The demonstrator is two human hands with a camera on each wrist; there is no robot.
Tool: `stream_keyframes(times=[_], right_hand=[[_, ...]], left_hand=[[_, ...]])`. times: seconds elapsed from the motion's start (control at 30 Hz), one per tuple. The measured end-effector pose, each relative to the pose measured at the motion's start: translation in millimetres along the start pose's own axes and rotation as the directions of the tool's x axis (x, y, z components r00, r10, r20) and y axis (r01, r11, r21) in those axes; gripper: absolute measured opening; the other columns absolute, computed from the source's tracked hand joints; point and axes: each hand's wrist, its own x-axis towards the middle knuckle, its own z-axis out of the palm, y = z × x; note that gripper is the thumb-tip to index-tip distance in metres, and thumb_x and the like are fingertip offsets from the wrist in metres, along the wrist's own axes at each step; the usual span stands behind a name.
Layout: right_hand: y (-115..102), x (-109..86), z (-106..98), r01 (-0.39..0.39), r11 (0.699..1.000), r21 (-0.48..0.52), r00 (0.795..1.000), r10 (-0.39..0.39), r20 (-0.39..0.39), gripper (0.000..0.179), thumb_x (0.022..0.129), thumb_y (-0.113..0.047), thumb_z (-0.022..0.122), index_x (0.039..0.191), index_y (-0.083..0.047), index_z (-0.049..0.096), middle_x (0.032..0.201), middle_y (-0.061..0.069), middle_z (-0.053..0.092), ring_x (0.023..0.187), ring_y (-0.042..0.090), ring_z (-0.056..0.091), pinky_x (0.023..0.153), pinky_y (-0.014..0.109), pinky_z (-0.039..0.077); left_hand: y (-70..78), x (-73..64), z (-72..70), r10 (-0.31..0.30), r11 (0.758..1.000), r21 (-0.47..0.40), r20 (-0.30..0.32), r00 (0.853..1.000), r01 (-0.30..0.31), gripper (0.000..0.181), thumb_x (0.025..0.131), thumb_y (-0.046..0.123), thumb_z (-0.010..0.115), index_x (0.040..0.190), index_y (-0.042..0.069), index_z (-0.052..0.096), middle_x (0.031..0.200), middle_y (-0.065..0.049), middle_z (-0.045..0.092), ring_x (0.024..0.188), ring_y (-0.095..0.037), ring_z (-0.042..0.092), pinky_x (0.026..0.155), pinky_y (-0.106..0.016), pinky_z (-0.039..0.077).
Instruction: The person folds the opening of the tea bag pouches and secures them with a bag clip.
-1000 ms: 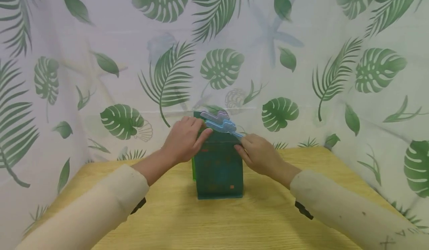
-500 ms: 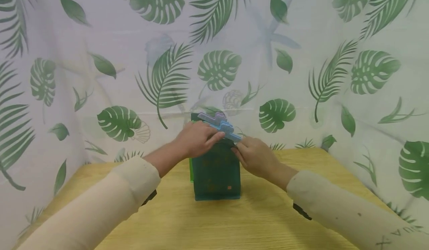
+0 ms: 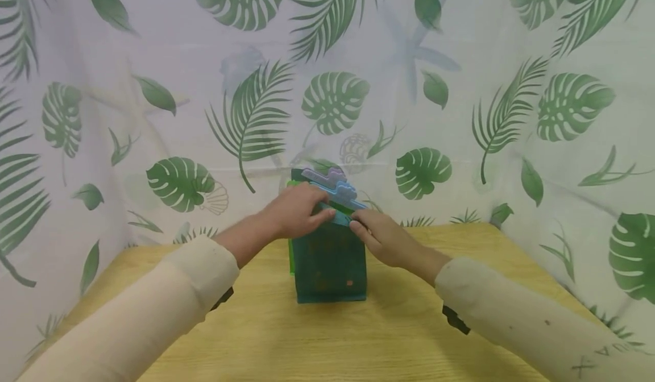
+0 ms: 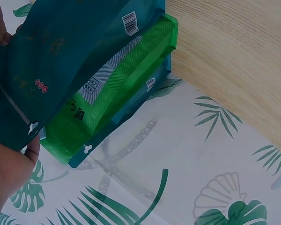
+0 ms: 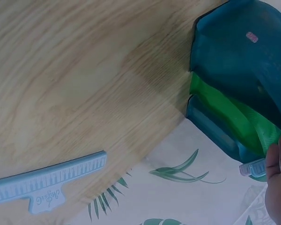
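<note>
A dark teal pouch bag (image 3: 331,265) stands upright on the table, with a bright green bag (image 4: 110,103) and another teal bag (image 5: 215,126) close behind it. My left hand (image 3: 291,208) pinches the top edge of the front bag on its left side, thumb toward me, beside a small hang hole. At the right corner of that edge, my right hand (image 3: 386,237) pinches it between thumb and fingers. Just beyond the hands, a blue bag clip (image 3: 344,190) and a greyish purple bag clip (image 3: 323,175) lie across the tops of the bags behind.
A pale blue bag clip with a piano-key pattern (image 5: 49,180) lies on the wooden table (image 3: 245,331), seen in the right wrist view. A white leaf-printed cloth (image 3: 460,189) hangs around the back and sides of the table.
My left hand has slid right along the front bag's top, then slightly back. My right hand has shifted slightly left. A lighter strip of the bag's top now shows between them.
</note>
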Motion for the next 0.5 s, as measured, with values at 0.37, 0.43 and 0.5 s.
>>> stream_keyframes(times=[0.37,0.43,0.5], right_hand=[[-0.6,6.6,0.9,0.049,0.986,-0.162,0.996,-0.061,-0.071,0.029,0.090,-0.020,0.073,0.074,-0.013,0.050,0.064,-0.004,0.045,0.061,0.012,0.041,0.060,0.029,0.039],[-0.2,4.7,-2.2,0.024,0.985,-0.169,0.999,-0.032,-0.042,0.027,0.092,-0.024,0.071,0.074,-0.014,0.053,0.066,-0.005,0.052,0.064,0.012,0.048,0.062,0.030,0.044],[3.1,0.2,-6.1,-0.003,0.985,-0.175,1.000,0.002,-0.008,0.023,0.096,-0.026,0.067,0.079,-0.015,0.058,0.072,-0.005,0.058,0.070,0.013,0.055,0.067,0.033,0.048]], left_hand=[[5.2,-0.5,3.3,0.023,1.000,0.011,-0.131,0.991,-0.022,0.014,0.096,0.024,0.068,0.097,0.010,0.073,0.097,-0.001,0.073,0.091,-0.022,0.062,0.083,-0.039,0.050],[5.9,-0.6,4.3,0.023,1.000,0.007,-0.147,0.989,-0.022,0.013,0.095,0.022,0.069,0.096,0.011,0.074,0.096,-0.001,0.073,0.089,-0.021,0.062,0.082,-0.038,0.050],[6.1,-1.0,5.0,0.030,1.000,0.015,-0.166,0.986,-0.028,0.012,0.095,0.022,0.069,0.094,0.011,0.074,0.094,0.000,0.073,0.087,-0.021,0.062,0.081,-0.038,0.049]])
